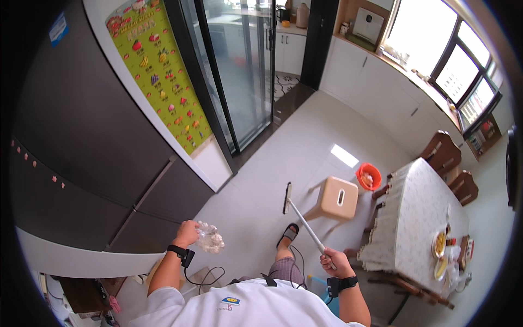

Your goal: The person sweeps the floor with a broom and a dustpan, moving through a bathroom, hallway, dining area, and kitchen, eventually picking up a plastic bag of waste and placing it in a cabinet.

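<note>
My left hand [188,234] is closed on the gathered top of a clear plastic bag [210,238] with pale lumpy contents that cannot be made out. The bag hangs over the tiled floor, beside the dark refrigerator. In my right hand [336,261] is the pale handle of a long-handled brush [307,226]. Its narrow head [287,198], with dark bristles along one side, points away from me, to the left of a beige plastic stool [338,198]. Both wrists wear black bands with small boxes and cables.
An orange-lined bin [368,177] stands behind the stool. On the right is a cloth-covered table [416,220] with dishes and wooden chairs [442,153]. A dark refrigerator [94,122] fills the left. Sliding glass doors [241,77] lead to a kitchen. A thin cable hangs near my legs.
</note>
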The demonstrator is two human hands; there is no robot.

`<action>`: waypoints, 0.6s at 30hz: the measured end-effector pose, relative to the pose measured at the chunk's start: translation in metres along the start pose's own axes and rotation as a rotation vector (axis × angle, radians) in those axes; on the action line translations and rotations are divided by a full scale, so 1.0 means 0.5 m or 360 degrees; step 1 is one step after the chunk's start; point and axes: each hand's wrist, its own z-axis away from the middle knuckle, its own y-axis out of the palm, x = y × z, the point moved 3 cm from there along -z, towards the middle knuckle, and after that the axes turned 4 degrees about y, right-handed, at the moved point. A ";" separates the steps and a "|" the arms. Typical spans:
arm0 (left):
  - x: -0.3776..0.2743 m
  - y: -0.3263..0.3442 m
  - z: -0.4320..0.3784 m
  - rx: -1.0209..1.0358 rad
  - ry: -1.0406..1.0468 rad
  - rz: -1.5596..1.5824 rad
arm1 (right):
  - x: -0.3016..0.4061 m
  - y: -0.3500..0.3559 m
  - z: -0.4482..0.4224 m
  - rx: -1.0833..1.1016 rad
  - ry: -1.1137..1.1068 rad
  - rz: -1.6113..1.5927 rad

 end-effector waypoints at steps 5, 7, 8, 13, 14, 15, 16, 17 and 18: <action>-0.086 -0.006 -0.195 0.0502 -0.0293 -0.0582 | 0.271 0.070 -0.089 -0.0031 -0.0161 0.0292; -0.127 -0.018 -0.284 0.0763 -0.0430 -0.0554 | 0.383 0.110 -0.117 -0.0069 -0.0203 0.0277; -0.149 -0.028 -0.334 0.0748 -0.0437 -0.0550 | 0.436 0.133 -0.122 -0.0063 -0.0256 0.0358; -0.318 -0.073 -0.579 0.0558 -0.0203 -0.0633 | 0.694 0.196 -0.175 0.0015 -0.0285 0.0408; -0.310 -0.041 -0.656 0.0646 -0.0088 -0.0675 | 0.743 0.212 -0.185 0.0038 -0.0277 0.0393; -0.359 -0.033 -0.718 0.0618 -0.0021 -0.0623 | 0.796 0.213 -0.195 0.0020 -0.0289 0.0411; -0.352 -0.003 -0.789 0.0618 0.0040 -0.0612 | 0.841 0.223 -0.213 0.0018 -0.0277 0.0427; -0.344 0.023 -0.867 0.0615 0.0107 -0.0609 | 0.889 0.231 -0.243 0.0018 -0.0272 0.0436; -0.378 0.040 -0.938 0.0684 0.0154 -0.0561 | 0.940 0.217 -0.276 -0.0019 -0.0245 0.0377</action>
